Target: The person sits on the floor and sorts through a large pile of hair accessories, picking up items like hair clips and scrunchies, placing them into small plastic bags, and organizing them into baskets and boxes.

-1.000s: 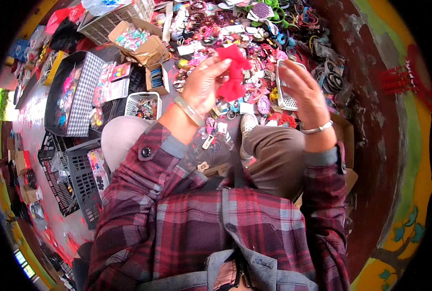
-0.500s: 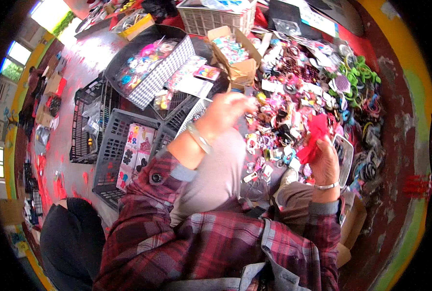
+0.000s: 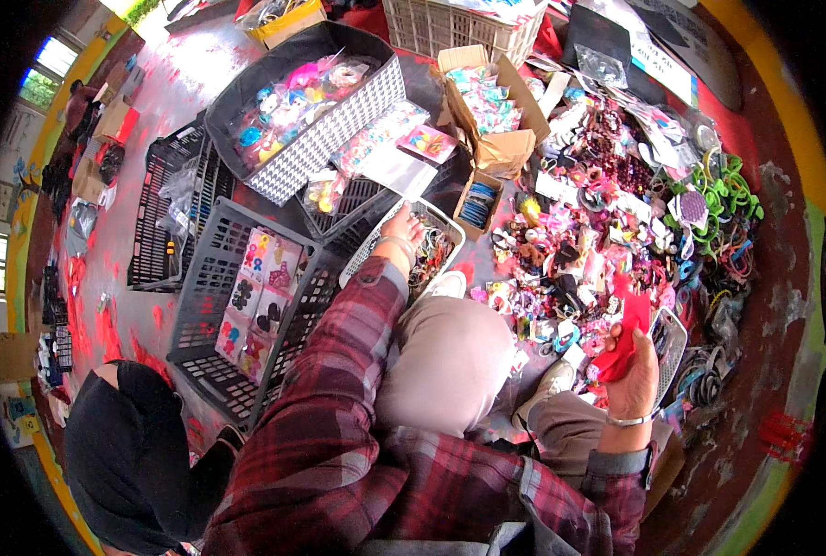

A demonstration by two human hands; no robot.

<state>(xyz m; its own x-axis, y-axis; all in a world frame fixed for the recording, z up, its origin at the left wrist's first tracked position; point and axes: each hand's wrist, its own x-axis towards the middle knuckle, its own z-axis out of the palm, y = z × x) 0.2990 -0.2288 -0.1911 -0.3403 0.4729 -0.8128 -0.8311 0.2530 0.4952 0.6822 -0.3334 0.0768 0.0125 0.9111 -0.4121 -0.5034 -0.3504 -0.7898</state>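
My left hand (image 3: 402, 228) is over a white plastic basket (image 3: 453, 229) of small mixed hair accessories. Its fingers stretch toward the contents, apart as far as I can see, with nothing visible in them. In my right hand (image 3: 635, 382), fingers are closed on a bright red piece of fabric (image 3: 629, 338), which stands up out of the grip. This hand is above the right edge of a large heap of hair ties and clips (image 3: 571, 236), beside a second white basket (image 3: 670, 357).
Left of my knee lie a grey crate (image 3: 195, 310) with carded hair clips and a houndstooth-patterned bin (image 3: 325, 139) of bagged trinkets. An open cardboard box (image 3: 513, 148) and a small box of blue bands (image 3: 478, 204) stand ahead. A person's dark-clothed leg (image 3: 130, 463) is at lower left.
My left hand has moved from above my knee forward to the white basket. My right hand keeps the red fabric, slightly lower in view. The whole view has shifted a little.
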